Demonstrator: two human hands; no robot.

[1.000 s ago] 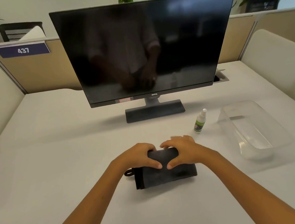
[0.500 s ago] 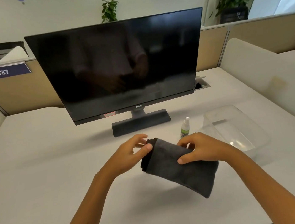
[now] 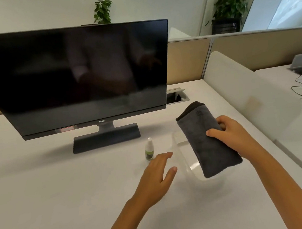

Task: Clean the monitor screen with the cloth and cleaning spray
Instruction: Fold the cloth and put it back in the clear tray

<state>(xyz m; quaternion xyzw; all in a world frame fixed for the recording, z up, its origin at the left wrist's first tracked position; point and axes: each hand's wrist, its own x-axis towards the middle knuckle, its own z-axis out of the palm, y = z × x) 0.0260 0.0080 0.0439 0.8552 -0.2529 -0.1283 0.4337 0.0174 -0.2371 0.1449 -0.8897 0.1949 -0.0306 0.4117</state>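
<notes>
A black monitor (image 3: 73, 74) with a dark screen stands on its stand at the back of the white desk (image 3: 42, 194). My right hand (image 3: 228, 133) grips a folded dark grey cloth (image 3: 207, 145) and holds it in the air, right of the monitor. A small white spray bottle (image 3: 149, 149) with a green label stands upright in front of the monitor's stand. My left hand (image 3: 159, 174) hovers just right of and nearer than the bottle, fingers straight, holding nothing.
A clear plastic tray (image 3: 197, 169) lies on the desk under the cloth. A cable hatch (image 3: 176, 96) is set in the desk behind the monitor's right corner. White padded dividers (image 3: 248, 91) bound the desk on the right, with another desk and cables beyond.
My left hand let go of the cloth and moved toward the spray bottle. My right hand carried the cloth up and to the right. The view swung right.
</notes>
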